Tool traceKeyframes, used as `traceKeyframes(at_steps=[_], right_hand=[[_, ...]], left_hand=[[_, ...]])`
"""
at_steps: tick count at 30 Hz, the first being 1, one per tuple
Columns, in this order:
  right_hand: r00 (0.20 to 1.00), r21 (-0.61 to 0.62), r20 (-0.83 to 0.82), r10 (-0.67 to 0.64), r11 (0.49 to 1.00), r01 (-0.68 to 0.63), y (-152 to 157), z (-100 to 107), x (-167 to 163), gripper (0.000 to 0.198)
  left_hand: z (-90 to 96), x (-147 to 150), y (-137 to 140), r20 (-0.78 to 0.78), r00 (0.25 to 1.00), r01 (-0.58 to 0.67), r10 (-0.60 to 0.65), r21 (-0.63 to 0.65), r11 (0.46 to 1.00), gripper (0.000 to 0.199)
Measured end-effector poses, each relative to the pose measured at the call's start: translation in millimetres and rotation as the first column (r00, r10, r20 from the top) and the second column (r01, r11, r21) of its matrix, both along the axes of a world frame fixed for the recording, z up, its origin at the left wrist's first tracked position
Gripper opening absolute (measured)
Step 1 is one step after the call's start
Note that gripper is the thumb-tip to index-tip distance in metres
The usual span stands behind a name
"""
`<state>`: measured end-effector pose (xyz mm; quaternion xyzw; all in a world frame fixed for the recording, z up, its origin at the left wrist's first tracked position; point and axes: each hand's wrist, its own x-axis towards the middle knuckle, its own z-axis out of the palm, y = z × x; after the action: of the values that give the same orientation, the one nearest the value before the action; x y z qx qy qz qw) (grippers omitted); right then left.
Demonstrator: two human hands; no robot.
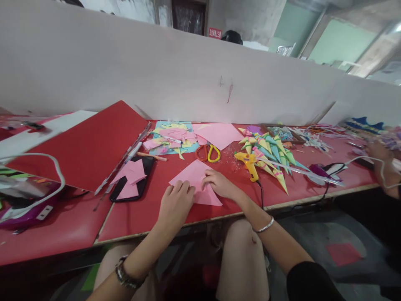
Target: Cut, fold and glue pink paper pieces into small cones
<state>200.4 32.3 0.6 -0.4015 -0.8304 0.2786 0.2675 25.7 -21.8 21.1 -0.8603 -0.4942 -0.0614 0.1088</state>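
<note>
A sheet of pink paper (192, 169) lies on the red tabletop in front of me, one corner pointing away. My left hand (178, 198) has its fingers curled together over the sheet's left side. On the right part of the same paper, my right hand (218, 184) bends its fingers inward and grips it. The fingertips of both hands are partly hidden. Just beyond the paper lie scissors (214, 154) with red and yellow handles. A yellow glue gun (248, 164) rests to the right of my right hand.
Paper cones (275, 152) pile up behind the glue gun. Cut pink pieces (131, 177) lie on a black phone-like tray (144, 190) at left. Paper scraps (173, 138) and a large red board (90, 146) are farther back. At far right is another person's hand (380, 156).
</note>
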Motion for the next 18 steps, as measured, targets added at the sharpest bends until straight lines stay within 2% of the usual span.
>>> traceKeyframes(at_steps=[2,4,10,18], right_hand=[[0.999,-0.051,-0.035,-0.019,0.999,0.018,3,1,2,0.043],[0.995,-0.101,-0.067,-0.071,0.993,0.064,4,2,5,0.042],[0.967,-0.178,-0.120,-0.223,0.963,0.201,-4,-4,9,0.023],[0.905,-0.163,-0.139,-0.402,0.911,0.380,-11,-24,6,0.026]], left_hand=[[-6.8,1,6,0.002,1.000,0.007,-0.007,-0.108,0.994,0.021],[-13.5,2,11,0.010,1.000,0.015,-0.014,-0.161,0.987,0.023],[-18.7,13,14,-0.011,1.000,-0.025,0.024,-0.182,0.983,0.029],[-19.4,20,9,-0.057,0.996,-0.070,0.062,-0.158,0.985,0.036]])
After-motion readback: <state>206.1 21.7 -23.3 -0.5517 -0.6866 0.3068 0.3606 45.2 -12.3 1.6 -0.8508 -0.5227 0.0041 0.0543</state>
